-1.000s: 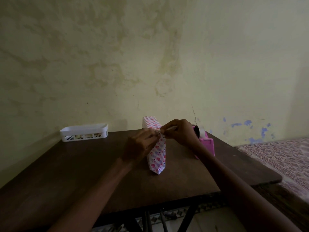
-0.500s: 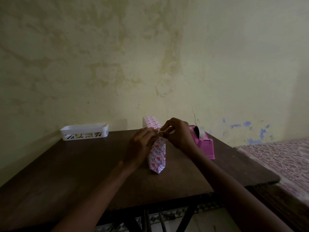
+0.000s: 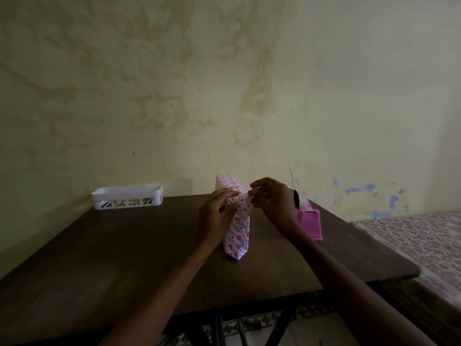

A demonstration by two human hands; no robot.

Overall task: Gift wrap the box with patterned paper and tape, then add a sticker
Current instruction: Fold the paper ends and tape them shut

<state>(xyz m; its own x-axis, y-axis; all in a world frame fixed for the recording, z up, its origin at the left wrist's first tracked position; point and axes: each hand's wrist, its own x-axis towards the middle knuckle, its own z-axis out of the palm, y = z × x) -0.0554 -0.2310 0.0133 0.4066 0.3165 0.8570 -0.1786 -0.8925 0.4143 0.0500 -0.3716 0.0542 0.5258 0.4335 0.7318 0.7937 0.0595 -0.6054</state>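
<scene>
A box wrapped in white paper with pink hearts [image 3: 238, 231] stands on its narrow side on the dark wooden table [image 3: 124, 250]. Its near end flap points down to a tip. My left hand [image 3: 215, 216] presses the folded paper at the box's near top corner. My right hand [image 3: 272, 201] pinches something small and pale, likely a piece of tape, at that same corner; it is too small to be sure. The pink tape dispenser [image 3: 309, 221] with a clear roll sits just right of my right wrist, partly hidden by it.
A white slotted tray [image 3: 127, 199] holding small items stands at the table's back left by the stained wall. A patterned bed cover [image 3: 421, 243] lies off the table's right edge. The table's front edge runs across the lower frame, with its legs below.
My right hand has lifted slightly and drawn a little away from the corner, uncovering more of the dispenser. My left hand stays on the fold. The box has not moved.
</scene>
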